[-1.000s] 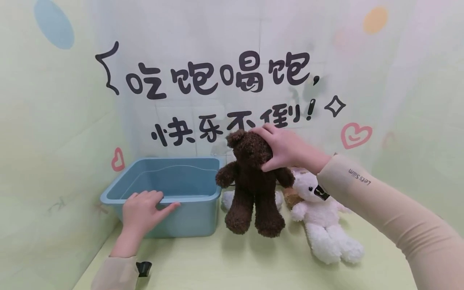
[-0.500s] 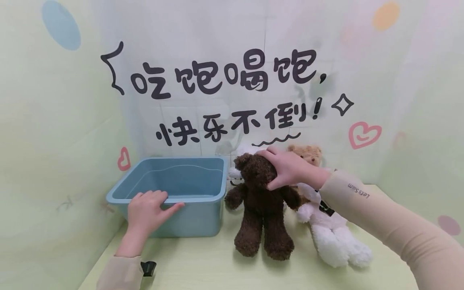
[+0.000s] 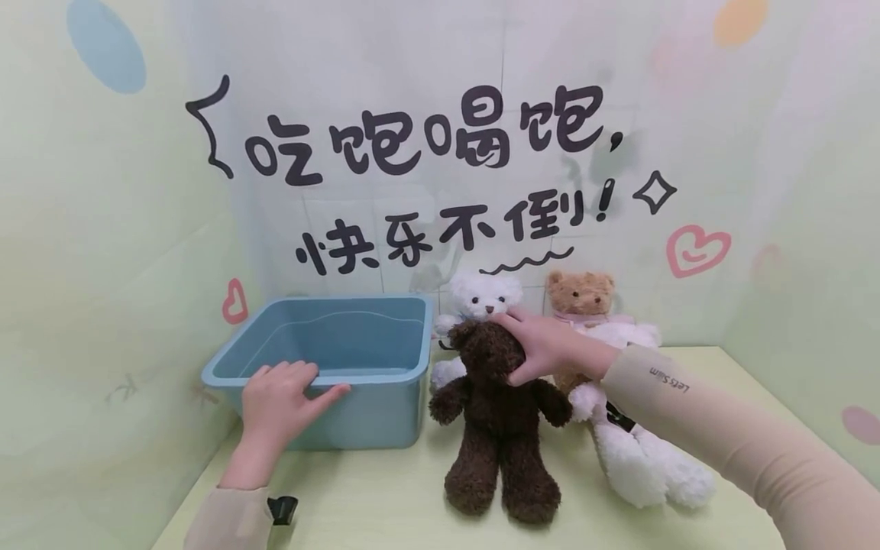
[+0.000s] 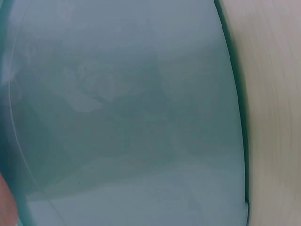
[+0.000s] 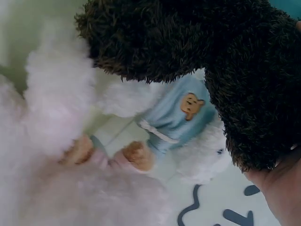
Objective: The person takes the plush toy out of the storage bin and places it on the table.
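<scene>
My right hand (image 3: 550,345) grips a dark brown teddy bear (image 3: 500,416) by the head, fingers over the top and thumb at its side. The bear is upright, its legs down at the table. In the right wrist view, its dark fur (image 5: 254,42) hides much of the scene. My left hand (image 3: 280,403) holds the front rim of a blue plastic bin (image 3: 364,422), fingers hooked over the edge and thumb along the outside. The left wrist view is mostly filled by the bin's wall (image 4: 136,103).
Behind the brown bear sits a white teddy bear (image 3: 484,292), wearing blue clothing (image 5: 174,113) in the right wrist view. A tan teddy bear (image 3: 581,295) is at the back right. A white plush toy (image 3: 635,462) leans before it, partly behind my right forearm. Printed cloth walls surround the table (image 3: 357,504).
My right hand has lowered the brown bear to the table and nearer to me. The white and tan bears behind it have come into view. My left hand stays on the bin's rim.
</scene>
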`<state>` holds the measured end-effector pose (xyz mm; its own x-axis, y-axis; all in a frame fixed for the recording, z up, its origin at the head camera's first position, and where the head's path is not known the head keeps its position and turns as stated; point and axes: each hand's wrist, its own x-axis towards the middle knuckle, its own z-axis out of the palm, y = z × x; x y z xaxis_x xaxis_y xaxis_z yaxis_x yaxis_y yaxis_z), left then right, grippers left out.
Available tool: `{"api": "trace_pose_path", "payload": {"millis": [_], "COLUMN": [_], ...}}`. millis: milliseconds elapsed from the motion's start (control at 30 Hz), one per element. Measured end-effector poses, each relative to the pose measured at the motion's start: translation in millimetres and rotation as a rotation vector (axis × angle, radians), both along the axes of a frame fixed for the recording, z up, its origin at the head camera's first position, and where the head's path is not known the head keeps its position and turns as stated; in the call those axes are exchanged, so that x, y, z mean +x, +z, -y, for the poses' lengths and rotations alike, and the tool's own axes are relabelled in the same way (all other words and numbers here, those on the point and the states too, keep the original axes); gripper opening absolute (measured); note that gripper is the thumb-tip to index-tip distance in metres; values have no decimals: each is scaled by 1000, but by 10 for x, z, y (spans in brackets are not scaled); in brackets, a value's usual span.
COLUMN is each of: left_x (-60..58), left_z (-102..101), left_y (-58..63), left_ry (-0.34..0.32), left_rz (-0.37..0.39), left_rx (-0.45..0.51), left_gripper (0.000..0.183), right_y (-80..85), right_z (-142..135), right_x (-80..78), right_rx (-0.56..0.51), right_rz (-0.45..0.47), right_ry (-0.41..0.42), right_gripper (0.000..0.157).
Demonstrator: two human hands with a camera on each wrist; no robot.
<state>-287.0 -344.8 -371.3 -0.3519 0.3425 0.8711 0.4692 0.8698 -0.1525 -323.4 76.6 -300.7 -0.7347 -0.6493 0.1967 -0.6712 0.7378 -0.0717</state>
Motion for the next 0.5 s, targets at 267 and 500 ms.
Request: {"api": "trace_pose_path", "payload": {"millis": [267, 500], "left_x": [-22, -28], "left_z": [-1, -2], "left_y": [2, -14], "left_ry": [-6, -3], "left_rz": [-19, -19], "left_rx": [2, 3], "left_gripper": [63, 64], "right_y": [-135, -102], "right_z": [-59, -81], "right_x": [-75, -83], "right_rx": [-77, -111], "right_rz": [108, 169], "right_ry": [19, 66], "right_gripper": [99, 99]}}
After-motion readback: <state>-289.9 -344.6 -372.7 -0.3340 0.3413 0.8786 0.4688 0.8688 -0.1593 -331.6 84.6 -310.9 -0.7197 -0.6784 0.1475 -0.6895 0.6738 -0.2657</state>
